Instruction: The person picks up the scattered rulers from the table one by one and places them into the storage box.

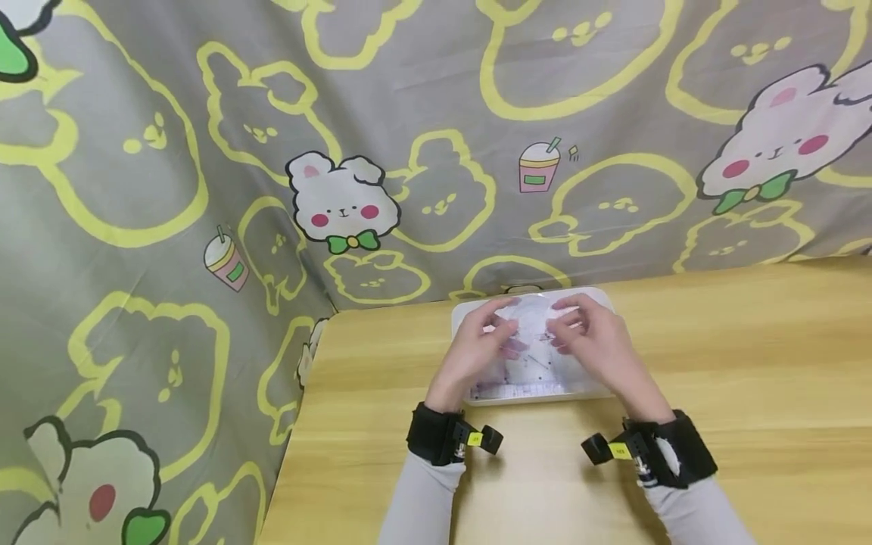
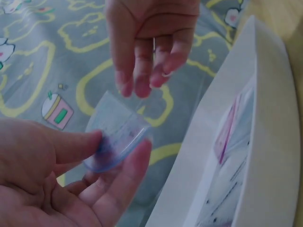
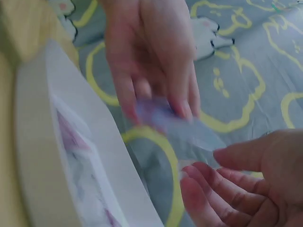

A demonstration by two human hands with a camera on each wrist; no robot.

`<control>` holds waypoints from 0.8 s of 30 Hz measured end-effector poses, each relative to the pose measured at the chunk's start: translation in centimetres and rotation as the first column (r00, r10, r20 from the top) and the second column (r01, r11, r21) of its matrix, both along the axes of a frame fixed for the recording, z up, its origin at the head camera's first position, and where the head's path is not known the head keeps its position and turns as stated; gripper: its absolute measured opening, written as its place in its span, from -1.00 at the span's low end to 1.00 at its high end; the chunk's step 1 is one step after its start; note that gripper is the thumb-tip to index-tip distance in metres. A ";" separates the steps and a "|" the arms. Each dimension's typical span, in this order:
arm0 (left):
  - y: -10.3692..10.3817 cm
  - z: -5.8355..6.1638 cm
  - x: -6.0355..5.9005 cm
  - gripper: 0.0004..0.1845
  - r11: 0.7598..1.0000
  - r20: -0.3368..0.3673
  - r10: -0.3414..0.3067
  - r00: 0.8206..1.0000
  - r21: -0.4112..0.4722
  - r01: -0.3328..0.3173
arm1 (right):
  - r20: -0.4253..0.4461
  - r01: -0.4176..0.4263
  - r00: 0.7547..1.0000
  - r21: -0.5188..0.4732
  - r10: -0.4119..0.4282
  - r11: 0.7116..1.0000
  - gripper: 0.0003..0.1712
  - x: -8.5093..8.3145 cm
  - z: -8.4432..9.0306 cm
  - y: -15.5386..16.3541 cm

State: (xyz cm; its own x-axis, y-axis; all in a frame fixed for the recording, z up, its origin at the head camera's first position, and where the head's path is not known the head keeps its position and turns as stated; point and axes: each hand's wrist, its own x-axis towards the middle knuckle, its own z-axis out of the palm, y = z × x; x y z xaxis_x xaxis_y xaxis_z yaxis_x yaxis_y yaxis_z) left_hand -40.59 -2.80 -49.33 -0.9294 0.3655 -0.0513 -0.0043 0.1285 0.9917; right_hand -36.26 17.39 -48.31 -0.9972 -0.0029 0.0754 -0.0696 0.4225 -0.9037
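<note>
My left hand (image 1: 475,341) pinches a clear bluish plastic piece (image 2: 118,130) between thumb and fingers. The piece has a rounded edge and faint markings; its exact kind is hard to tell. Facing it, my right hand (image 1: 595,339) has loosely bent fingers. In the right wrist view, the right thumb (image 3: 236,153) lies at the far corner of the plastic piece, but blur hides whether they touch. Both hands are above a white shallow box (image 1: 487,403). Inside lie clear sheets or flat plastic items (image 1: 538,371) with dark marks, and one with a pink-purple edge (image 2: 227,135).
The box stands on a wood-grain table (image 1: 749,363), close to its back edge. A grey curtain (image 1: 436,98) with yellow outlines and cartoon rabbits hangs behind and along the left side. Each wrist wears a black band (image 1: 432,433) with a small camera.
</note>
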 end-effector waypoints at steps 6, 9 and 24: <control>-0.7 -0.1 -0.6 -0.56 0.995 -0.046 -0.020 0.999 -0.099 0.016 | 0.005 -0.062 0.998 -0.046 0.062 0.997 -0.58 -1.7 -0.6 1.1; -0.8 -0.5 -1.0 -0.52 0.990 -0.061 0.026 0.998 -0.133 -0.034 | 0.033 -0.067 0.997 -0.110 0.071 0.992 -0.64 -2.2 -1.0 1.1; -0.4 -2.5 -1.9 -0.26 0.972 -0.097 0.184 0.978 -0.129 -0.195 | 0.138 0.184 0.979 -0.282 -0.150 0.942 -0.62 -3.8 -3.3 0.2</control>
State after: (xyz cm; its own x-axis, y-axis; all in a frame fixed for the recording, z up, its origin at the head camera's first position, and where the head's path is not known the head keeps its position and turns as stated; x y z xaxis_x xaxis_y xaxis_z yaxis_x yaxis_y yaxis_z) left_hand -42.45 -3.20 -51.82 -0.9842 0.1771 -0.0072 0.0411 0.2677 0.9626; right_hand -40.08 17.63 -51.61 -0.9834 0.1693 -0.0650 0.0886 0.1357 -0.9868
